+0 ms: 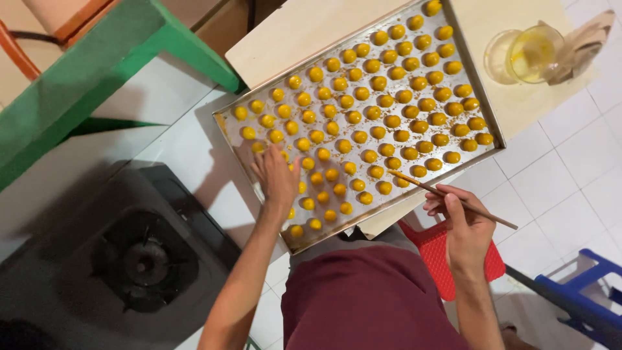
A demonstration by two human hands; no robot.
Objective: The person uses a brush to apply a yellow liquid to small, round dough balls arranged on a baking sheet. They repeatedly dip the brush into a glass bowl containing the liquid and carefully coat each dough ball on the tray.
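A large metal baking tray [228, 123] lies tilted on a pale board, filled with several rows of small yellow-orange dough balls [379, 82]. My left hand [275, 176] rests flat on the tray's near-left part, fingers spread among the balls and holding nothing. My right hand [463, 223] is off the tray's near edge and grips a thin wooden stick [453, 199]. The stick's tip points at the balls near the tray's front edge.
A glass jug [528, 55] with yellow liquid stands on the board at the far right, beside a brown cloth. A green table leg [97, 71] is at the left, a black gas burner [146, 259] below it. A red stool [435, 256] and a blue stool [593, 295] stand on the white tiled floor.
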